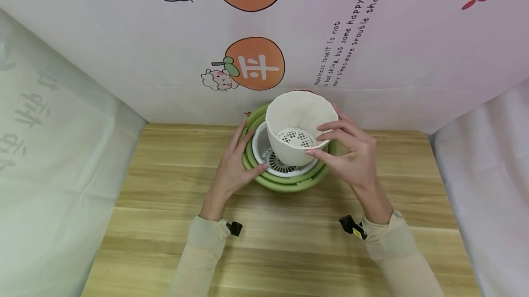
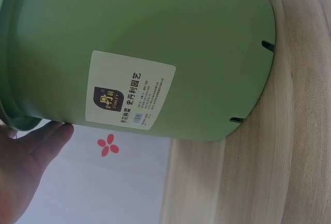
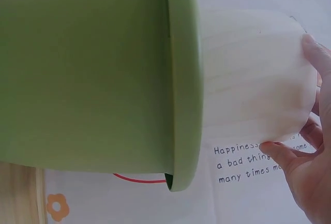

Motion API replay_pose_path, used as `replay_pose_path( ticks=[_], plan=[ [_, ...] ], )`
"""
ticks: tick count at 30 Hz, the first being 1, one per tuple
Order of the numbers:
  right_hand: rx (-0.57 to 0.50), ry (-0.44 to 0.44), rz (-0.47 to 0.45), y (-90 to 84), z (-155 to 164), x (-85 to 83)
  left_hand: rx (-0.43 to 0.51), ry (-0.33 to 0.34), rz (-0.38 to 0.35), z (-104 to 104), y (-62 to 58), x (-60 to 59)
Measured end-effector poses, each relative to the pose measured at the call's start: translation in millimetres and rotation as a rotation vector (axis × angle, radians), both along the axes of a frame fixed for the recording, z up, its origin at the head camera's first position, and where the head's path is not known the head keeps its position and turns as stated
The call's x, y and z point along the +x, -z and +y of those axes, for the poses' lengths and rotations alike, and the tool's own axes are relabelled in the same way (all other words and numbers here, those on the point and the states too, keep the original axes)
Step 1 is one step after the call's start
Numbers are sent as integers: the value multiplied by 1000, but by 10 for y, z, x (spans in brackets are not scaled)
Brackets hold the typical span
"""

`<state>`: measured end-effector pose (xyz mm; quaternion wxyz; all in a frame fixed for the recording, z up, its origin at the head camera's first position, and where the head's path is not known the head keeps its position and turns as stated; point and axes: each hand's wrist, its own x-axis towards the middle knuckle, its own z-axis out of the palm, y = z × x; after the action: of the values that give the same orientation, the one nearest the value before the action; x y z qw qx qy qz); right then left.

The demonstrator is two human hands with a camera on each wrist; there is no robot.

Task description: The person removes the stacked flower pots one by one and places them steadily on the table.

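Note:
A stack of green flower pots point(image 1: 289, 182) stands at the back middle of the wooden table point(image 1: 165, 223), with a white slotted inner pot point(image 1: 264, 152) nested inside. My right hand point(image 1: 351, 159) pinches the rim of a cream-white inner pot point(image 1: 295, 122) and holds it partly raised out of the stack, tilted toward me; its perforated bottom point(image 1: 294, 137) shows. My left hand point(image 1: 233, 168) rests with straight fingers against the green rim on the left. The left wrist view shows the green pot wall point(image 2: 155, 38) with a white label point(image 2: 129, 92). The right wrist view shows the green rim point(image 3: 183, 79) and the cream pot point(image 3: 253, 74).
A printed backdrop point(image 1: 256, 65) with orange fruit pictures and text rises right behind the pots. White cloth walls point(image 1: 49, 150) close in the left and right sides of the table. Bare wood lies between the pots and the table's near edge.

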<state>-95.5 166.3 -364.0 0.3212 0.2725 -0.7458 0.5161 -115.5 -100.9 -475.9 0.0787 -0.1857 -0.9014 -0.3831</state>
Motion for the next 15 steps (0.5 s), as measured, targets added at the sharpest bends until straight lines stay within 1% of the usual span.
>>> replay_pose_path(
  ticks=[4,8,15],
  plan=[
    [-14,13,-3,-59,-3,17,9,3,6,0,3,-5],
    [-2,30,-7,-109,9,27,4,-1,3,-4,8,-19],
    [-38,60,8,-140,23,10,13,-2,-7,-18,22,-42]
  ],
)
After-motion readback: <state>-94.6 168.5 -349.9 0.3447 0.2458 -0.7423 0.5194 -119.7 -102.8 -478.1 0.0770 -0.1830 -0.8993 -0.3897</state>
